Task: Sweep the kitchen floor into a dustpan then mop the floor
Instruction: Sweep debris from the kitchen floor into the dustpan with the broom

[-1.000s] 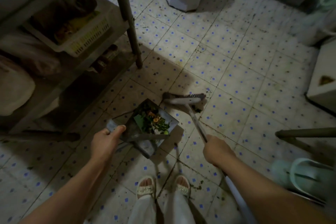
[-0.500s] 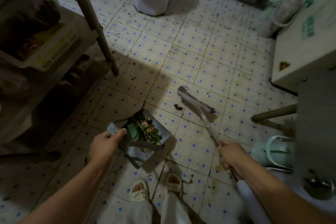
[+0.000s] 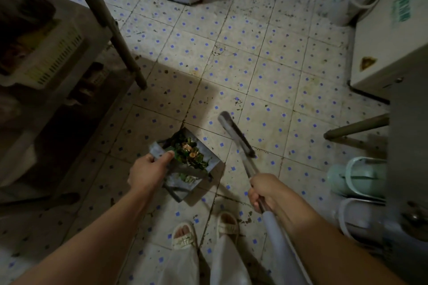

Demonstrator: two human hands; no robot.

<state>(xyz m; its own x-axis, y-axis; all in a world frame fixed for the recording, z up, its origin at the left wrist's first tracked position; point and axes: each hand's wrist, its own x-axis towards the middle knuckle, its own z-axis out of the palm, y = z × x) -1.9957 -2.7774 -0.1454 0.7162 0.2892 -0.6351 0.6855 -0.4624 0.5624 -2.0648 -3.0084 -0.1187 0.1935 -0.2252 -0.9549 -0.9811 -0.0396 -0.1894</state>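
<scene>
On the far left, under the metal shelf unit [image 3: 69,58], a pale slatted basket [image 3: 53,62] is sitting with dim, blurred contents, and one shelf leg [image 3: 111,28] is coming down onto the tiled floor [image 3: 266,69]. Moving right, the left hand [image 3: 148,171] is gripping the near edge of the dustpan [image 3: 185,169], fingers curled round the rim and the thumb lying along the top. The dustpan is resting just ahead of the sandalled feet [image 3: 203,231] and is carrying a heap of scraps [image 3: 188,154], green leaves and orange bits. Just to its right, apart from it, the broom head [image 3: 236,134] is standing angled on the tiles, and the right hand [image 3: 262,192] is wrapping tightly round the broom handle [image 3: 278,238].

Judging from this, the sweeping step is in hand and looking well advanced, since the pan is already loaded while dark specks are lying scattered across the tiles, notably near the broom head and beside the feet. The next move is probably calling for drawing those remaining specks toward the pan's open lip while keeping the pan level and pressed to the floor so nothing slips beneath it; mopping is not yet begun, and no mop is showing.

Farther right, pale green slippers [image 3: 356,178] are lying beside a white cabinet [image 3: 389,53]. A box [image 3: 407,2] at the upper right is bearing green printing, too blurred to read; no brand is legible anywhere.
</scene>
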